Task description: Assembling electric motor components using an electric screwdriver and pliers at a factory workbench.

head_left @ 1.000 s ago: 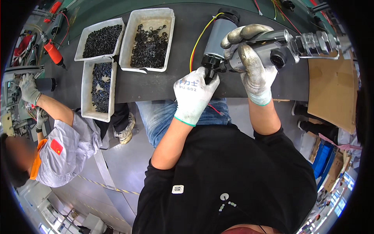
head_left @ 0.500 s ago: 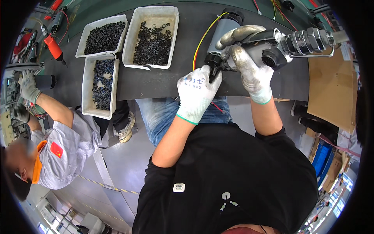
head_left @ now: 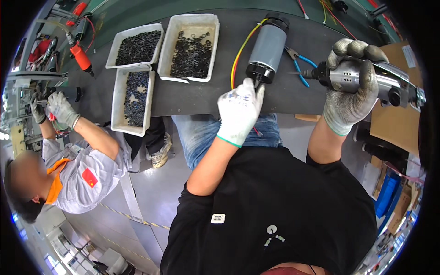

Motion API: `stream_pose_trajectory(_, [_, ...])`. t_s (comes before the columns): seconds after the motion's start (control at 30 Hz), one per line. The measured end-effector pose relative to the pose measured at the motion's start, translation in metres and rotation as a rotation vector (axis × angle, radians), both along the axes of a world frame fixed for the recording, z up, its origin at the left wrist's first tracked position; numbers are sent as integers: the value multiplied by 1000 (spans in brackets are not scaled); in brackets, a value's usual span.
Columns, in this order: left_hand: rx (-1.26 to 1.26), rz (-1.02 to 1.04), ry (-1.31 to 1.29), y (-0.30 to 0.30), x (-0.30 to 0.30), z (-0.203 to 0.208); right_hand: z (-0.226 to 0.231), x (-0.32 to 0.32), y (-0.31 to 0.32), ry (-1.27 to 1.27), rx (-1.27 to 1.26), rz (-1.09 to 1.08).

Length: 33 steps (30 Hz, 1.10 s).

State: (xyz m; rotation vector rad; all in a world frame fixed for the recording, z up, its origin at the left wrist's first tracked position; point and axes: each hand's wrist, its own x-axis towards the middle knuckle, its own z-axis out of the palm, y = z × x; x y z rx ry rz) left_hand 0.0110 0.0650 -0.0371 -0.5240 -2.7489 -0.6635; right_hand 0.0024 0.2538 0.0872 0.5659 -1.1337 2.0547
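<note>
A grey cylindrical motor [head_left: 269,47] with black end caps lies on the dark workbench, its near end toward me. My left hand [head_left: 239,110], in a white glove, is closed in a pinch at the shaft on that near end; the fingertips hide most of the shaft. Yellow and red wires [head_left: 239,57] run along the motor's left side. Off to the right, my right hand [head_left: 355,91], in a soiled glove, is wrapped round a silver air-powered hand tool [head_left: 344,79]. The tool's black nose points left, apart from the motor. Blue-handled pliers [head_left: 306,59] lie between motor and tool.
White trays of small black rings [head_left: 215,48], black parts [head_left: 161,43] and blue-black parts [head_left: 147,103] stand left of the motor. An orange-red power driver [head_left: 81,57] hangs farther left. A co-worker [head_left: 94,165] works at the left; cardboard [head_left: 394,128] stands at the right.
My right hand has drawn the air tool off to the right, away from the motor's end. The pliers have come into sight. My left hand stays at the shaft.
</note>
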Motion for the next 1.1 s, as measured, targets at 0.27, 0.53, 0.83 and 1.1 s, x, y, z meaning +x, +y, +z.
stream_pose_trajectory(0.27, [-106, -16, 61, -28, -6, 40, -24, 12, 12, -251, 63, -81])
stream_pose_trajectory(0.53, [-537, 285, 152, -240, -204, 46, -25, 8, 17, -345, 81, -125])
stream_pose_trajectory(0.83, [-550, 84, 70, -253, -236, 36, -36, 7, 18, -436, 167, -141])
stream_pose_trajectory(1.1, [257, 179, -18, -192, -163, 76, -26, -5, 24, -83, -15, 106])
